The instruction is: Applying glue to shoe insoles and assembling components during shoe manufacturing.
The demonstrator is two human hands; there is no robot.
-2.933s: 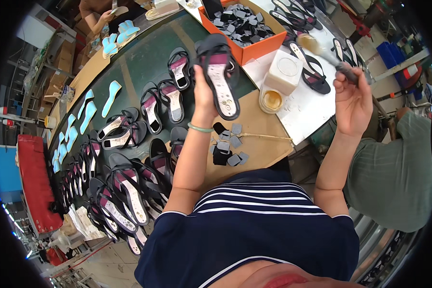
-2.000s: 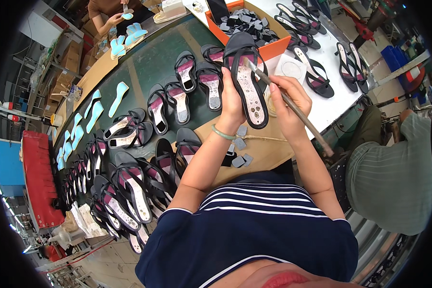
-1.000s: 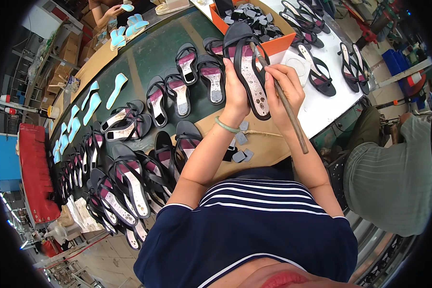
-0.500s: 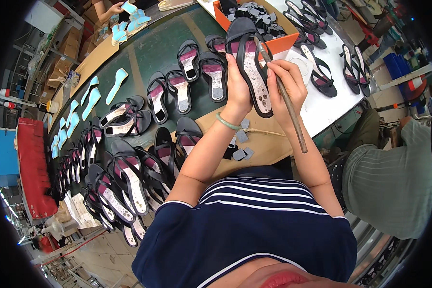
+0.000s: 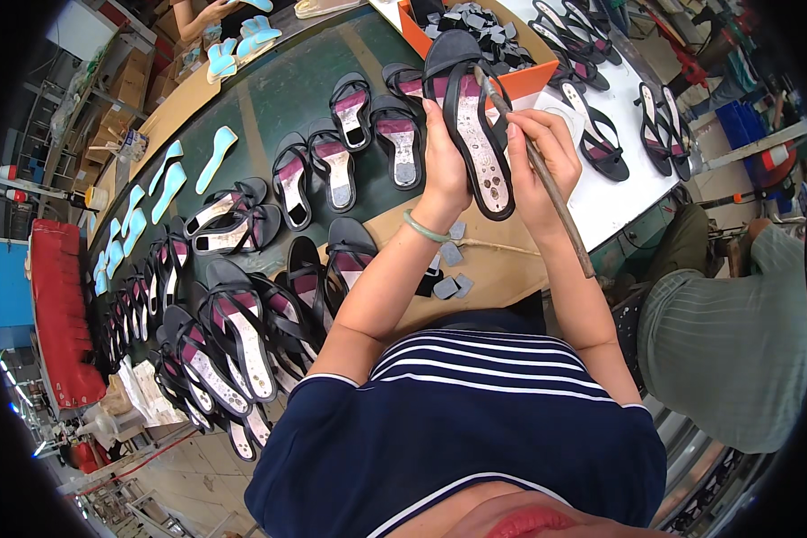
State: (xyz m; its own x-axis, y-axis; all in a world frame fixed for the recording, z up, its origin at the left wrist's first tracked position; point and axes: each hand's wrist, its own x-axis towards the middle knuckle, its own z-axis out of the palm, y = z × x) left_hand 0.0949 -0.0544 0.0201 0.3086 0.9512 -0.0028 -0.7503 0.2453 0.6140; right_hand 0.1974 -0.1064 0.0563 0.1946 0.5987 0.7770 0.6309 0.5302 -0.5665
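Observation:
My left hand (image 5: 446, 161) grips a black sandal (image 5: 472, 117) by its left edge, holding it upright above the table with the toe end away from me. Its bare insole is pale with a purple patch under the straps and several dark spots at the heel. In my right hand (image 5: 547, 157) is a long thin brush-like wooden tool (image 5: 558, 208), pinched between thumb and fingers. The tool's far tip meets the sandal near the straps on its right side. Its handle slants back toward my right forearm.
Rows of similar black sandals (image 5: 334, 166) cover the green table (image 5: 251, 99). An orange box (image 5: 527, 82) full of small grey pads stands beyond my hands. Pale blue insoles (image 5: 215, 160) lie at the left. A person in a grey-green top (image 5: 726, 350) is close on my right; another person's hand (image 5: 213, 13) works at the far left.
My right hand and the tool have shifted slightly right, the handle's near end swinging outward. The sandal stays almost in place. The far person's hand has moved a little left.

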